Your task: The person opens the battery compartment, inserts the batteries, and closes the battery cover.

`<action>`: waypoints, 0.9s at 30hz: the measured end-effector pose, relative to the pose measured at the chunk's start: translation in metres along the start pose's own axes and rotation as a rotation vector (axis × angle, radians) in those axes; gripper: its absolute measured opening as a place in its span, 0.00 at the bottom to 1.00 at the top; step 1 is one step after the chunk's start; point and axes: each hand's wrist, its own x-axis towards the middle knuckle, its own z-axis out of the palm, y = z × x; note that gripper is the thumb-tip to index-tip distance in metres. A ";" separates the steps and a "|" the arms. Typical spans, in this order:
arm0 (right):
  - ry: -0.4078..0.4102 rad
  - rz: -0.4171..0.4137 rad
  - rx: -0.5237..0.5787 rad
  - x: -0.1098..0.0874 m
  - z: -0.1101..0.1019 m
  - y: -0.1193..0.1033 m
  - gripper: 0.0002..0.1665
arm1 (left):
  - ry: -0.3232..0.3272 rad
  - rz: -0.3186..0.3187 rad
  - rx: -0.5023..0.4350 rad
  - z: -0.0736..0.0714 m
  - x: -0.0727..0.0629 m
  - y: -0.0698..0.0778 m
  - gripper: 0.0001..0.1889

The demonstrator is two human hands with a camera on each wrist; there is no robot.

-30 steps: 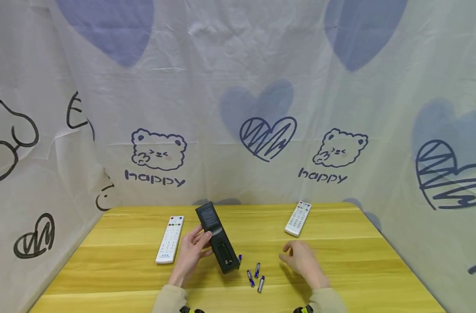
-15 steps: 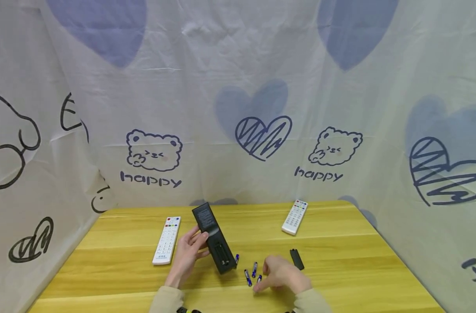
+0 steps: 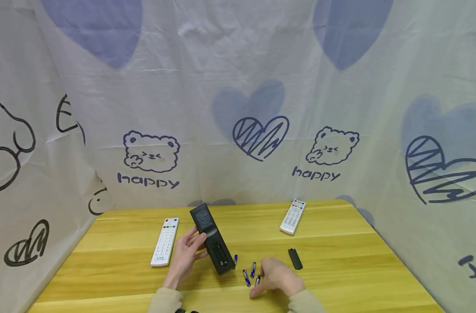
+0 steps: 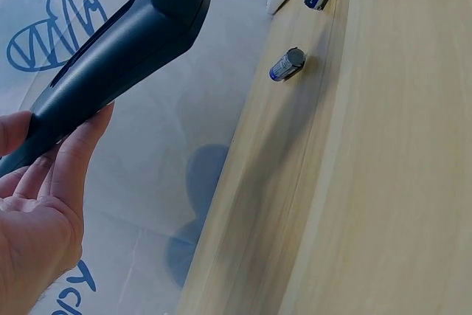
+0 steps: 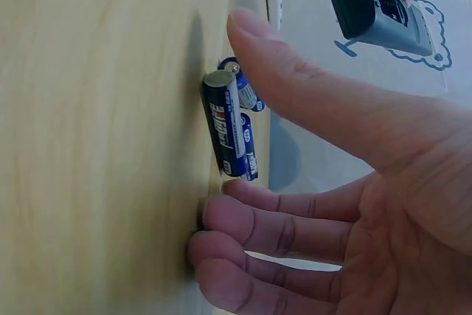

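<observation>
My left hand [image 3: 185, 256] grips a black remote control [image 3: 213, 241] by its side, tilted above the table with its back toward me. Its battery compartment [image 3: 221, 254] lies uncovered. In the left wrist view the remote [image 4: 125, 57] points up, with the thumb on one side and fingers beneath. Several blue-and-silver batteries [image 3: 246, 278] lie between the hands. My right hand [image 3: 276, 276] is low over the table at the nearest battery [image 5: 223, 127]. In the right wrist view its thumb and fingers are spread around that battery, with gaps showing.
A black battery cover [image 3: 295, 259] lies right of the right hand. One white remote control [image 3: 165, 242] is on the left of the wooden table [image 3: 359, 269], another white remote [image 3: 292, 217] at the back right. A patterned cloth [image 3: 206, 108] hangs behind.
My right hand has moved left and toward me, to the batteries. The black battery cover has come into sight where that hand was. The left hand keeps holding the black remote control.
</observation>
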 end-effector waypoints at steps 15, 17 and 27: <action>0.048 -0.001 0.000 0.000 0.004 -0.001 0.28 | 0.000 -0.008 0.002 -0.001 0.001 -0.001 0.29; 0.048 -0.001 0.003 0.001 0.003 0.000 0.28 | 0.000 -0.014 0.003 0.000 0.002 -0.001 0.29; 0.041 0.008 0.000 0.002 0.002 0.000 0.25 | 0.004 -0.018 0.011 0.001 0.001 -0.002 0.28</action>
